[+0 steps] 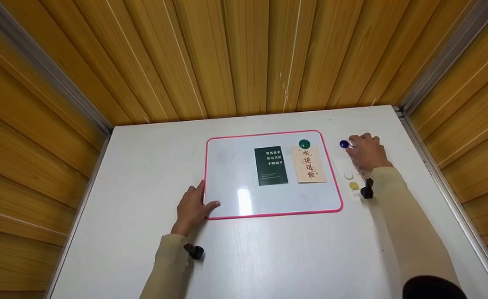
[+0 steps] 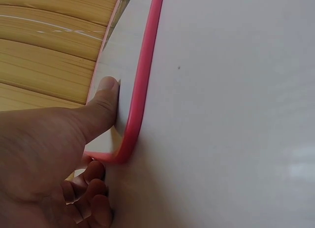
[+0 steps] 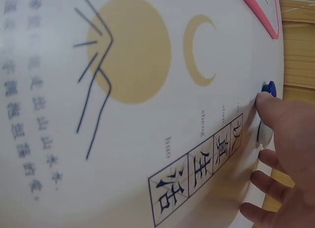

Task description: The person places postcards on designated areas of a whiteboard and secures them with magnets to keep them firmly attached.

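Note:
A pink-framed whiteboard (image 1: 231,174) lies on the table, with a dark green card (image 1: 271,168) and a cream card (image 1: 310,166) on it. A round green magnet (image 1: 304,144) sits at the cream card's top. My left hand (image 1: 192,207) holds the board's near left corner, thumb on its face, curled fingers by the frame (image 2: 140,85). Right of the board, my right hand (image 1: 368,151) is over a blue magnet (image 1: 344,143) and a white magnet (image 3: 265,134). Its thumb reaches the blue one; its fingers are spread beside the white one. A white printed card (image 3: 147,124) lies beneath that hand.
The white table (image 1: 144,166) has wood-patterned walls (image 1: 248,62) behind it and at both sides. Metal edging (image 1: 439,174) runs along the table's right side. Black wrist devices (image 1: 367,189) sit on both sleeves.

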